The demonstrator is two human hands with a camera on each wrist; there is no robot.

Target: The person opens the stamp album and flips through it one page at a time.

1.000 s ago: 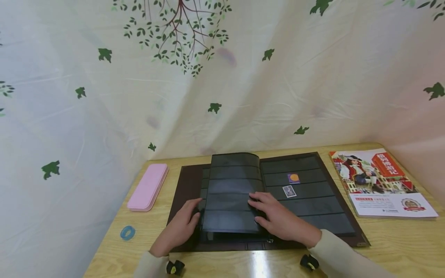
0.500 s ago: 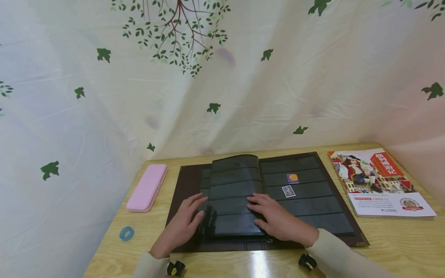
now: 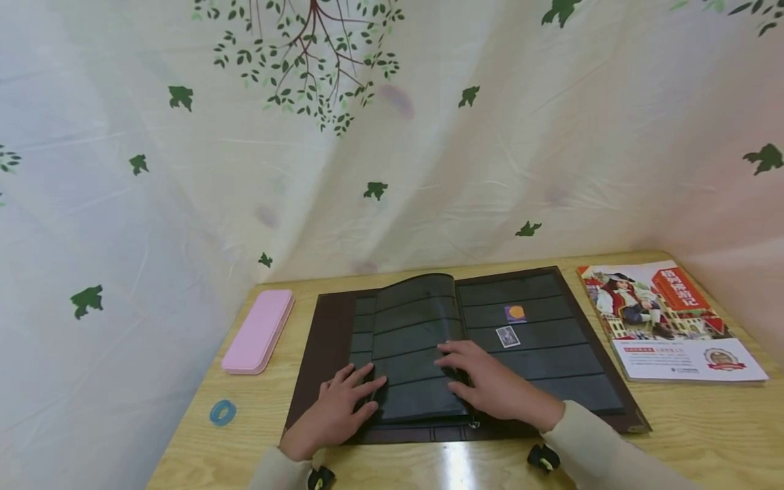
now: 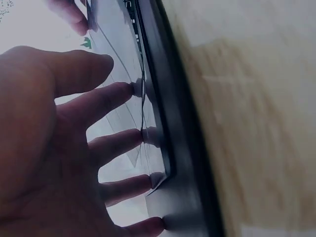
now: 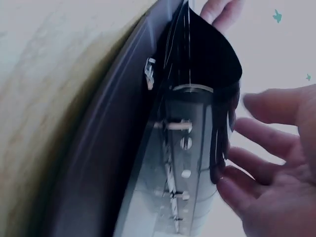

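Note:
A stamp album with a dark brown cover (image 3: 327,330) lies spread on the table. Its turned black page (image 3: 416,327) has clear strip pockets and bulges upward near the binding. My left hand (image 3: 337,408) spreads its fingers over the page's lower left edge, fingertips touching the page and the sheet below. On the bulge beside the binding rests my right hand (image 3: 493,384), fingers loosely bent. In the right wrist view, metal rings and punched holes show under the curved page (image 5: 197,54). The right-hand page holds a purple stamp (image 3: 516,313) with an orange disc and a greyish stamp (image 3: 508,336).
A pink case (image 3: 258,331) and a blue ring-shaped item (image 3: 223,412) lie left of the album. At the right is a book with an illustrated cover (image 3: 670,320). A leaf-patterned curtain (image 3: 429,150) hangs behind the wooden table (image 3: 704,429).
The turned page has settled further left and flatter over the left side. My left hand has moved from its outer edge toward the near right, fingers now spread on it. My right hand stays.

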